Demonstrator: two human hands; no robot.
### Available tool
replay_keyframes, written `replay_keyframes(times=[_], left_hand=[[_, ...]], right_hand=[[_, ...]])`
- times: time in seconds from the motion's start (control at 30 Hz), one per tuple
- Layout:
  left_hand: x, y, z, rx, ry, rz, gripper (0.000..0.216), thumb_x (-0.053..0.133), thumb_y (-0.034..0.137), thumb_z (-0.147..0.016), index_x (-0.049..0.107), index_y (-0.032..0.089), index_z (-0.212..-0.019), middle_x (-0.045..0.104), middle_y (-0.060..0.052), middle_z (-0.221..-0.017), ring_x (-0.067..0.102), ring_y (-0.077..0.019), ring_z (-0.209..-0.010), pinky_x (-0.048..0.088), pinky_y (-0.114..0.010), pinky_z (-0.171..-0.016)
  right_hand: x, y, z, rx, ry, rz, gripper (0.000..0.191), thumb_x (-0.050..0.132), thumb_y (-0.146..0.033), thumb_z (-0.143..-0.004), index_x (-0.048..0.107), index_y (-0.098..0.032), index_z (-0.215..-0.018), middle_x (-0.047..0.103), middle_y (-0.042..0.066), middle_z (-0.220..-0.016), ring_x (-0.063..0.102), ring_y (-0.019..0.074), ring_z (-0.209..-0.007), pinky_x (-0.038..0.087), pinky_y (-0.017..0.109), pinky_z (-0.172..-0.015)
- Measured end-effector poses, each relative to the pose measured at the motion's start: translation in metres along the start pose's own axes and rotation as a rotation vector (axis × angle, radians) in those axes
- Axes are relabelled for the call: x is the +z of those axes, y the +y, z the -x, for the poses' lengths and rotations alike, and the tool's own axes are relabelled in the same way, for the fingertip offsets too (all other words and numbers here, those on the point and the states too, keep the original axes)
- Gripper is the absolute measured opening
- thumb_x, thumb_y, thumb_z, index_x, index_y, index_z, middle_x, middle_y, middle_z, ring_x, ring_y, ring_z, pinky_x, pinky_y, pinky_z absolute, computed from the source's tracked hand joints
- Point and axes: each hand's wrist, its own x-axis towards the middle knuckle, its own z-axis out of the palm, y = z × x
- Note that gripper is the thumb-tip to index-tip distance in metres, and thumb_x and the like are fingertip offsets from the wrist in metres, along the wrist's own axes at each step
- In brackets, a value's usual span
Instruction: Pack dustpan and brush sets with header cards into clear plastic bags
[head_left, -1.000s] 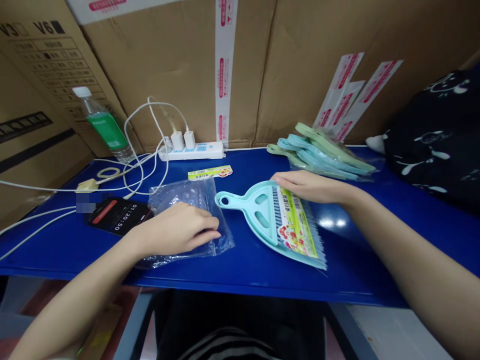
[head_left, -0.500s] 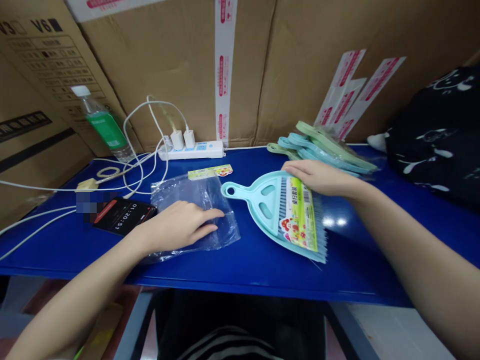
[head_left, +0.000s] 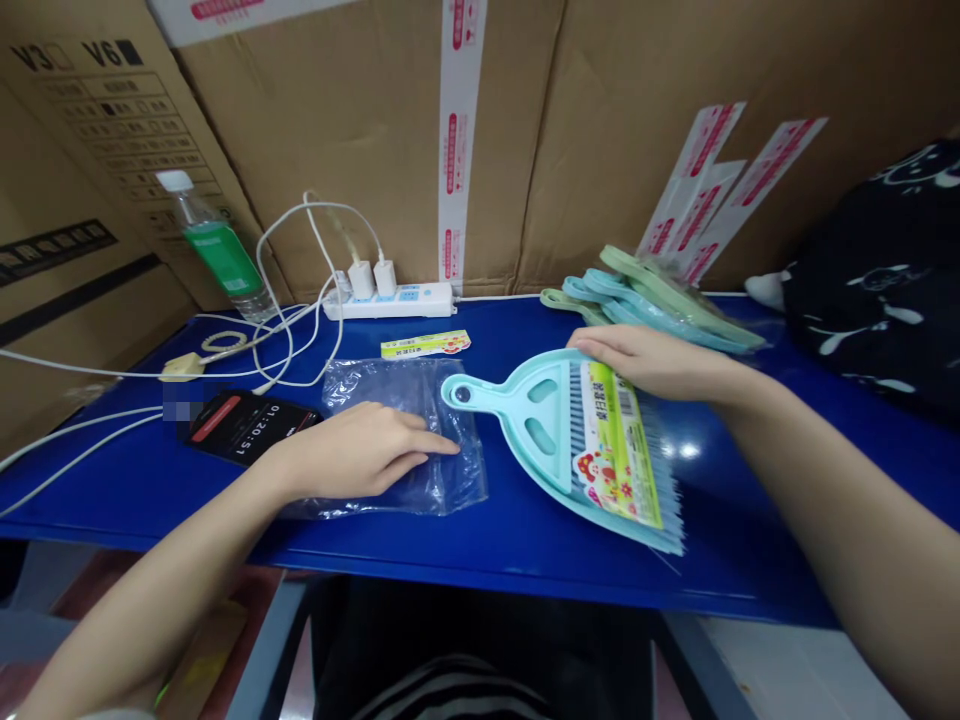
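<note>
My right hand (head_left: 645,357) grips the upper edge of a light-blue dustpan (head_left: 541,415), thumb and fingers closed on its rim. A brush with pale blue bristles (head_left: 667,500) lies nested in the pan, with a yellow-green printed label (head_left: 619,445) across it. The pan's handle points left, its hanging hole near the bag's right edge. On a clear plastic bag (head_left: 450,480) rests my left hand (head_left: 367,450), palm down, index finger and thumb stretched out. Just beyond the bag is a small yellow-green card strip (head_left: 424,345).
More wrapped dustpan sets (head_left: 667,305) in green and blue are piled at the back right, beside a black patterned bag (head_left: 877,290). On the left are a phone (head_left: 247,425), white cables, a power strip (head_left: 390,301) and a bottle (head_left: 225,260). Cardboard (head_left: 360,130) walls the back.
The dustpan's bristle end has come slightly right and toward me in my right hand. The plastic bag has shifted off the card strip, showing more of it. My left hand stays on the bag.
</note>
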Motion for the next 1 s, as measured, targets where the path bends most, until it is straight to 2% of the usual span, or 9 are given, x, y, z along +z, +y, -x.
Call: replay_keyframes(times=[0.13, 0.27, 0.37, 0.47, 0.7, 1.0], left_hand=[[0.001, -0.002, 0.001, 0.028, 0.035, 0.009, 0.03, 0.047, 0.016, -0.091, 0.064, 0.025, -0.115, 0.07, -0.002, -0.105, 0.066, -0.0153, -0.08, 0.045, -0.025, -0.067], [0.0, 0.0, 0.0, 0.042, 0.039, 0.006, 0.021, 0.044, 0.015, -0.091, 0.063, 0.021, -0.097, 0.068, -0.001, -0.092, 0.06, -0.0111, -0.065, 0.04, -0.023, -0.059], [0.0, 0.002, 0.0, 0.05, 0.049, -0.046, 0.023, 0.037, 0.016, -0.094, 0.059, 0.02, -0.088, 0.063, 0.001, -0.082, 0.052, -0.0096, -0.056, 0.036, -0.023, -0.054], [0.002, 0.002, 0.0, 0.075, 0.105, -0.144, 0.024, 0.034, 0.018, -0.096, 0.057, 0.02, -0.089, 0.06, 0.001, -0.08, 0.046, -0.0093, -0.052, 0.033, -0.023, -0.05], [0.007, 0.005, -0.003, 0.148, 0.255, -0.493, 0.019, 0.038, 0.012, -0.09, 0.056, 0.02, -0.091, 0.061, 0.0, -0.084, 0.048, -0.01, -0.051, 0.035, -0.025, -0.049], [0.01, 0.006, -0.003, 0.286, 0.348, -0.527, 0.023, 0.036, 0.006, -0.088, 0.055, 0.02, -0.089, 0.063, 0.0, -0.084, 0.048, -0.0108, -0.049, 0.038, -0.027, -0.049]], right_hand=[[0.006, -0.005, -0.001, -0.015, -0.045, -0.001, 0.031, 0.026, -0.038, -0.087, 0.045, -0.023, -0.068, 0.057, 0.006, -0.074, 0.054, 0.0214, -0.072, 0.043, 0.035, -0.07], [0.008, -0.003, -0.004, 0.004, -0.067, 0.002, 0.03, 0.027, -0.034, -0.086, 0.044, -0.024, -0.064, 0.055, 0.004, -0.07, 0.053, 0.0191, -0.067, 0.042, 0.032, -0.066], [0.009, 0.0, -0.005, 0.007, -0.076, 0.009, 0.029, 0.027, -0.034, -0.086, 0.042, -0.024, -0.063, 0.054, 0.002, -0.069, 0.053, 0.0185, -0.067, 0.041, 0.032, -0.066], [0.009, 0.003, -0.005, -0.017, -0.078, 0.007, 0.032, 0.028, -0.039, -0.087, 0.041, -0.024, -0.062, 0.054, 0.003, -0.068, 0.051, 0.0193, -0.066, 0.041, 0.033, -0.065], [0.008, 0.001, -0.002, 0.012, -0.084, 0.028, 0.031, 0.028, -0.041, -0.086, 0.039, -0.024, -0.062, 0.053, 0.003, -0.066, 0.05, 0.0197, -0.065, 0.04, 0.034, -0.064], [0.0, -0.005, 0.004, 0.038, -0.032, 0.018, 0.032, 0.029, -0.041, -0.086, 0.042, -0.024, -0.063, 0.056, 0.004, -0.069, 0.053, 0.0204, -0.067, 0.039, 0.034, -0.065]])
